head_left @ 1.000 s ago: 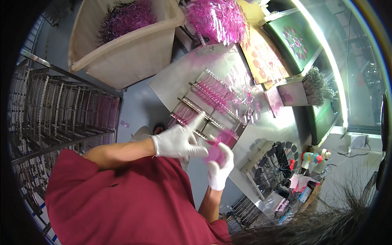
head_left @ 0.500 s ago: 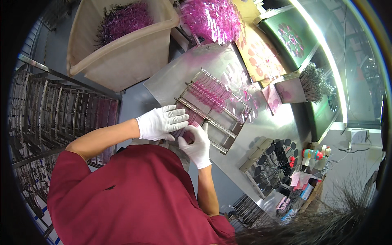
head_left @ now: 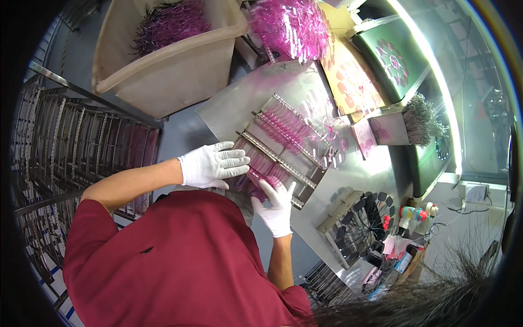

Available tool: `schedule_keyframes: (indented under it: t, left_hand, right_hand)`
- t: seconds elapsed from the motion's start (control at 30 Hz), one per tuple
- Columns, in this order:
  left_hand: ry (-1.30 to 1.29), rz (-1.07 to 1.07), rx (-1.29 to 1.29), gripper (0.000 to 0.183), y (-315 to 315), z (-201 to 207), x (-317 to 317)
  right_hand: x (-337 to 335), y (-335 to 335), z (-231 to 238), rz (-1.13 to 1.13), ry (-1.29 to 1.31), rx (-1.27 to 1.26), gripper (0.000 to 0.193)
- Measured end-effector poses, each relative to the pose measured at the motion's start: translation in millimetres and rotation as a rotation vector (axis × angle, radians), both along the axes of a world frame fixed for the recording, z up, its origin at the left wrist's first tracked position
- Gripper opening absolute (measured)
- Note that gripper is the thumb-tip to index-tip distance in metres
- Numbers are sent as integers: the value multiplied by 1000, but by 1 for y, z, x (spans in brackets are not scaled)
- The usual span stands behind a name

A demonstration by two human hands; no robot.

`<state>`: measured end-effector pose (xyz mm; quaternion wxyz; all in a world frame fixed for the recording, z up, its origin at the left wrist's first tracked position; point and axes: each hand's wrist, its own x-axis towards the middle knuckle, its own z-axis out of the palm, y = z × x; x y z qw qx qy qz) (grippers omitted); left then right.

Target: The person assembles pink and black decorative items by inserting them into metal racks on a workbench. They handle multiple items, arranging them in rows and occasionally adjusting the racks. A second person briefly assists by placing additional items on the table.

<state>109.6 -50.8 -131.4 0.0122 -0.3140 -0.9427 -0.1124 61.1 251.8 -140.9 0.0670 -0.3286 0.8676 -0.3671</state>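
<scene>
A: Where are the pink lenses (head_left: 263, 175)?
B: In the near row of the rack (head_left: 298, 174), ahead and to the left of the right hand (head_left: 274, 207), whose fingertips meet the row's near edge
A: Has it gripped one?
B: Its thumb and fingers curve around the lens edges, but I can't tell whether they pinch
A: And the left hand (head_left: 212, 165)?
B: Fingers straight and apart, just left of the row, contact unclear; the right is nearer
A: How does the row run?
B: Aslant with the rails, upper left to lower right
</scene>
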Motion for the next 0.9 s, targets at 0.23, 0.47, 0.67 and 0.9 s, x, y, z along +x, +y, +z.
schedule_keyframes:
  t: [0.23,0.47,0.67,0.9]
  left_hand:
    - [47,-74,266,91,76,21,-38]
    - [-60,-236,161,69,79,36,-70]
    - [-44,-372,291,73,110,9,-79]
    - [-125,-303,321,78,75,2,-72]
  right_hand:
    - [-11,39,2,63,74,203,71]
    - [-94,107,3,-439,145,57,25]
    - [-236,62,-9,-426,210,436,26]
    - [-280,58,5,-419,-58,442,24]
